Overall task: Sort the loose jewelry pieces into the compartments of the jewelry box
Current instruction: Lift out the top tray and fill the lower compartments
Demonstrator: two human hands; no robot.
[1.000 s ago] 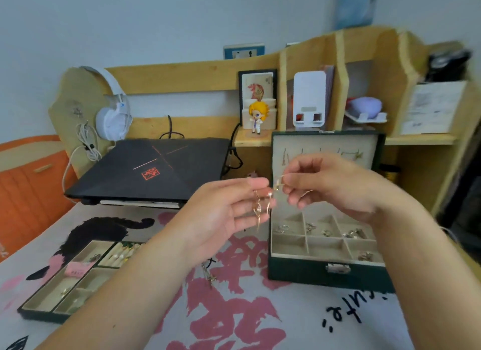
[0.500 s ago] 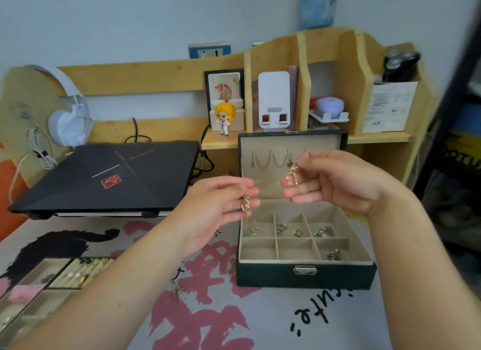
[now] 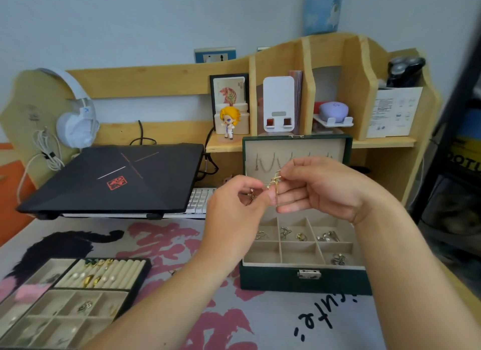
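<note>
Jewelry pieces were in both hands, raised above the open jewelry box (image 3: 304, 280) that stood on the worktop (image 3: 273, 321). The right hand (image 3: 320, 188) pinched a small gold earring (image 3: 273, 183) between thumb and fingertips, over the rear of the box and in front of its upright lid (image 3: 296, 154). The left hand (image 3: 234, 209), just beside it and touching at the fingertips, curled its fingers around another small gold piece (image 3: 252, 195); what kind of piece it was could not be made out. Inside the box, several beige compartments held small silver and gold items (image 3: 302, 236), most in the middle row and one lot in the front right cell (image 3: 338, 259). Thin chains (image 3: 268, 164) hung on the inside of the lid. Well to the left of the box lay a separate tray (image 3: 65, 305) with ring rolls and more compartments, a few pearl and gold pieces tucked in it. Behind and left of the box sat a closed black laptop (image 3: 117, 180).
</note>
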